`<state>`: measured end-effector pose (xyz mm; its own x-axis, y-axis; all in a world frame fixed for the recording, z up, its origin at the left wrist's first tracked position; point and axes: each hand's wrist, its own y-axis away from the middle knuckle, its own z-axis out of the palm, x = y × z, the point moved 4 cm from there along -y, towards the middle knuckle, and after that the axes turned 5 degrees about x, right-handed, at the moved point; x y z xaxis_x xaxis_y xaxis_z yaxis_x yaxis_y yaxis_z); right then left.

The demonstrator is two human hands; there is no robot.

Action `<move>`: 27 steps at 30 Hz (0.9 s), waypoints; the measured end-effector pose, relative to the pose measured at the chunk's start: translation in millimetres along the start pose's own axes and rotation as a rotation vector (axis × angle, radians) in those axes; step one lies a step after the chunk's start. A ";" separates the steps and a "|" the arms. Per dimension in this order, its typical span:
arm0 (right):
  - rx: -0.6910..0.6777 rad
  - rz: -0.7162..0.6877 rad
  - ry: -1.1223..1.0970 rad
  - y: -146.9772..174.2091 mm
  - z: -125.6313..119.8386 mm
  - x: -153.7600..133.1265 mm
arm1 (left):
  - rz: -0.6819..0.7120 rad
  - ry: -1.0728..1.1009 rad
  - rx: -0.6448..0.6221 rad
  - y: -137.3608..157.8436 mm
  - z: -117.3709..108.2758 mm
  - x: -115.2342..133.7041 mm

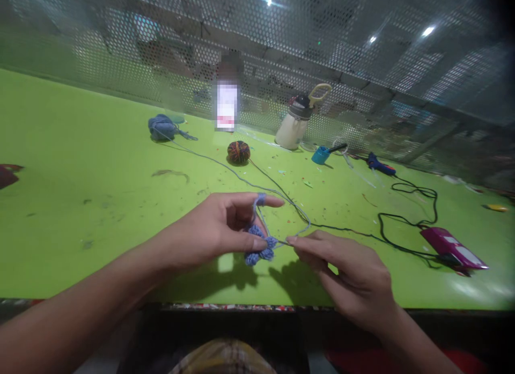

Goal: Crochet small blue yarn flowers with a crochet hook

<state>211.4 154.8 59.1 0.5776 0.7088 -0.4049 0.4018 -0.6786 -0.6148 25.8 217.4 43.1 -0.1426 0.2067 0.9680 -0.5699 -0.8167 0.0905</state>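
Note:
My left hand [219,224] pinches a small blue crocheted flower [252,258] between thumb and fingers, just above the table. Blue yarn is wound around its outstretched index finger and runs down to the flower. My right hand [350,269] grips a thin crochet hook [284,243], its tip at the flower's right edge. Most of the hook is hidden by my fingers. A strand of blue yarn loops past my right fingertips and trails back to a blue yarn ball [161,127] at the far left.
On the green table [88,202] lie a multicoloured yarn ball [238,152], a blue-handled glue gun [380,165] and a purple packet [453,248] beside a black cord. A bottle [292,128], a teal pot [321,155] and a blurred upright phone-like screen [227,103] stand near the perforated panel.

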 end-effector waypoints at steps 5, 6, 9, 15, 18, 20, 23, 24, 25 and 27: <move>0.052 0.080 -0.093 2.2 7.0 1.6 | -0.006 -0.007 -0.014 -0.4 -0.2 -2.0; 0.058 0.089 -0.104 2.9 8.3 1.8 | -0.008 -0.011 -0.015 -0.4 -0.2 -2.2; 0.072 0.107 -0.109 4.8 10.3 2.6 | -0.015 -0.011 -0.011 -0.3 0.1 -1.8; 0.089 0.121 -0.094 5.9 8.3 5.0 | 0.004 0.002 -0.021 -0.1 1.7 0.3; 0.091 0.117 -0.083 5.8 7.4 6.4 | 0.014 -0.008 -0.025 0.0 2.0 -0.1; 0.093 0.109 -0.081 5.9 6.9 7.5 | 0.016 -0.019 -0.028 -0.1 2.0 -0.5; 0.090 0.081 -0.090 6.0 6.1 8.3 | 0.022 -0.025 -0.030 -0.4 2.1 -0.7; 0.088 0.075 -0.093 5.9 5.8 8.3 | 0.020 -0.023 -0.033 -0.5 2.3 -0.8; 0.086 0.073 -0.095 5.9 5.5 8.2 | 0.019 -0.022 -0.033 -0.6 2.4 -0.9; 0.081 0.070 -0.100 5.6 5.1 7.7 | 0.020 -0.019 -0.033 -0.7 2.7 -1.0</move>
<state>214.4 157.4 49.1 0.5269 0.6786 -0.5117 0.3018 -0.7122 -0.6338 28.5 216.4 42.7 -0.1393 0.1798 0.9738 -0.5932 -0.8026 0.0633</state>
